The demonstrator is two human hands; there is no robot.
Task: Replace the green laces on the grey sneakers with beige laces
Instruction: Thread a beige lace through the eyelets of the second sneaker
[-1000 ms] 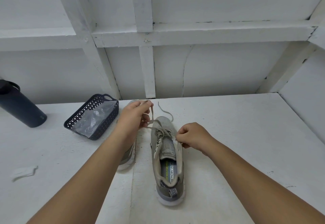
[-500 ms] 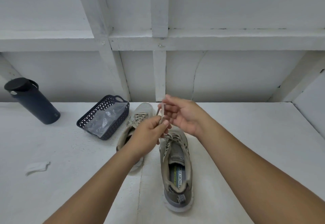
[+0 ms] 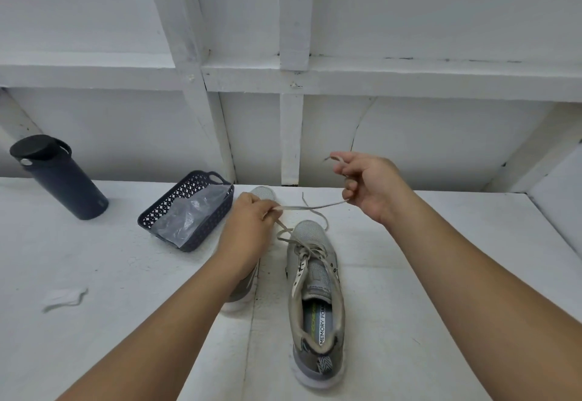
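Now my right hand (image 3: 371,186) has swung out, stretching the beige lace (image 3: 310,207) taut from my pinching left hand (image 3: 252,221), so I'm evening ends above the sneaker (image 3: 315,290).

I see a grey sneaker (image 3: 311,290) with a beige lace (image 3: 310,206) and a striped heel tab, on a white desk (image 3: 441,274). Far left, the bottle (image 3: 59,177) is dark navy; the lattice-patterned basket (image 3: 176,208) is dark blue-grey.
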